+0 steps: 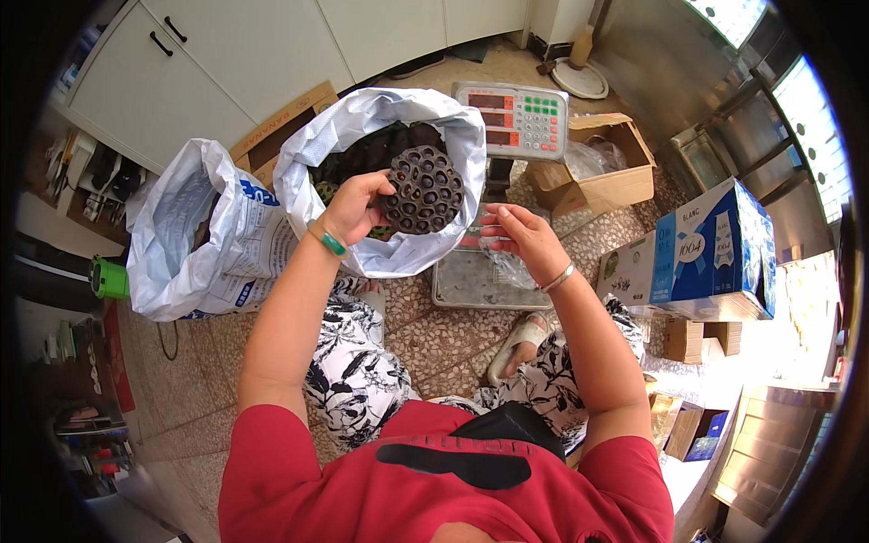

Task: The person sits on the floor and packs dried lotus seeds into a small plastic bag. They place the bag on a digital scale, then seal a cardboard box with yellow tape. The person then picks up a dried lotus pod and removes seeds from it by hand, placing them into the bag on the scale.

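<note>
My left hand (356, 210) grips a large dark brown lotus seed pod (425, 190) by its left edge. The pod's flat, hole-studded face is turned up toward me, over the mouth of a white woven sack (312, 140). Inside that sack lie more dark pods (412, 138), partly covered by the held one. To the right of the sack, my right hand (527, 240) hovers with its fingers apart and holds nothing I can see. Just below its fingers a crumpled clear plastic bag (516, 269) rests on the metal platform (480, 294) of a weighing scale.
The scale's keypad display (520, 118) stands behind the platform. A second woven sack (172, 244) is at the left, near a green object (109, 278). An open cardboard box (625, 172) sits back right, and blue-and-white cartons (711, 253) stand at the right. White cabinets (262, 54) line the back.
</note>
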Action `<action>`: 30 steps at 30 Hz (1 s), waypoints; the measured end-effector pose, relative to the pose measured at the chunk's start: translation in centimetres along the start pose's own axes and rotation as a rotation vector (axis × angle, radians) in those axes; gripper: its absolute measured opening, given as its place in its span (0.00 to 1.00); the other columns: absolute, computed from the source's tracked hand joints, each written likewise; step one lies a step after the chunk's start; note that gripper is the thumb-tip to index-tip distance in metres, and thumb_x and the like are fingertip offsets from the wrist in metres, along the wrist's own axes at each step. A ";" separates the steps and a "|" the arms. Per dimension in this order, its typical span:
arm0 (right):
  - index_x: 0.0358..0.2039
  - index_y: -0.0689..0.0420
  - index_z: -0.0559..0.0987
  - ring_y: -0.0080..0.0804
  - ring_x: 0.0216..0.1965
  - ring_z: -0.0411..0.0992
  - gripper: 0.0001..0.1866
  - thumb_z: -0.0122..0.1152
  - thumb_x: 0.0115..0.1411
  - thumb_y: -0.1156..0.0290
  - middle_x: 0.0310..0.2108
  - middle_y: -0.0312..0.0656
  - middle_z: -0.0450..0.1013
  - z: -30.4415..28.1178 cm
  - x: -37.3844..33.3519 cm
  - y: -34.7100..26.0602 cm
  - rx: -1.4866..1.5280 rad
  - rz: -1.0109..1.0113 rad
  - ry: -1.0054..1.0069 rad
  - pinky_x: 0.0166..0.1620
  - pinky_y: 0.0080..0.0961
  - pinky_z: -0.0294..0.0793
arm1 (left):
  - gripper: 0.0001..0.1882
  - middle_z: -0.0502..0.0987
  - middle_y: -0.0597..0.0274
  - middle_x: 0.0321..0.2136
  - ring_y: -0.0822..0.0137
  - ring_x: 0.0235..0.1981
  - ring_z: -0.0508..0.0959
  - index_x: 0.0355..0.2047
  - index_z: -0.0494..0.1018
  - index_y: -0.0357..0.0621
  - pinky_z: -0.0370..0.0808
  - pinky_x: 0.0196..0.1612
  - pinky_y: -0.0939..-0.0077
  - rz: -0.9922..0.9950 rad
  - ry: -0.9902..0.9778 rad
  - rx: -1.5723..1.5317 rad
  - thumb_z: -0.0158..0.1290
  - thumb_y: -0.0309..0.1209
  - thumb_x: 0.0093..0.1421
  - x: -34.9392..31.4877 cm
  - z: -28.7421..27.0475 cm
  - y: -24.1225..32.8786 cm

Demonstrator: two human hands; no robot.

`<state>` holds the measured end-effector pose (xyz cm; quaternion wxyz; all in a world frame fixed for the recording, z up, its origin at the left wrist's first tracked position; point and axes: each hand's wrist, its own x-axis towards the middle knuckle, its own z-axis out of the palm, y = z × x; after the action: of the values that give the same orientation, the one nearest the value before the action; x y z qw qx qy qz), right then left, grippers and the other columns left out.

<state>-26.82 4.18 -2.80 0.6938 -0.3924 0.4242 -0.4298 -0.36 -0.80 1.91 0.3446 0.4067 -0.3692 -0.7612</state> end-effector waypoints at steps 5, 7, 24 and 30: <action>0.40 0.59 0.73 0.18 0.30 0.70 0.17 0.47 0.62 0.59 0.31 0.33 0.72 1.5 0.7 0.2 0.095 0.049 -0.118 0.36 0.18 0.72 | 0.25 0.71 0.62 0.43 0.68 0.42 0.72 0.50 0.63 0.41 0.72 0.44 0.66 0.009 -0.053 -0.158 0.38 0.26 0.48 -2.1 2.1 -3.2; 0.39 0.58 0.74 0.16 0.29 0.69 0.16 0.48 0.61 0.59 0.31 0.31 0.73 1.7 0.9 0.5 0.022 0.018 -0.093 0.34 0.16 0.71 | 0.22 0.71 0.63 0.42 0.69 0.42 0.72 0.48 0.65 0.41 0.71 0.43 0.68 -0.024 -0.028 -0.161 0.43 0.26 0.50 -2.1 2.2 -4.0; 0.34 0.54 0.75 0.14 0.26 0.67 0.06 0.54 0.58 0.66 0.28 0.29 0.72 2.4 0.2 1.6 0.421 0.083 -0.108 0.27 0.13 0.67 | 0.16 0.76 0.63 0.34 0.72 0.34 0.75 0.38 0.71 0.38 0.71 0.41 0.78 0.059 -0.142 -0.241 0.58 0.23 0.47 -0.1 5.0 -6.0; 0.33 0.56 0.70 0.16 0.23 0.65 0.08 0.52 0.60 0.66 0.20 0.31 0.68 1.1 1.0 1.8 -0.560 -0.471 0.172 0.24 0.22 0.65 | 0.14 0.76 0.63 0.32 0.72 0.33 0.76 0.37 0.72 0.38 0.71 0.40 0.77 0.118 -0.048 -0.193 0.58 0.22 0.48 0.3 5.1 -6.2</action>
<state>-25.02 4.04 -4.29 0.4037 -0.6161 0.4802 -0.4763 -6.36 3.44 -1.41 0.4173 0.3307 -0.3256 -0.7814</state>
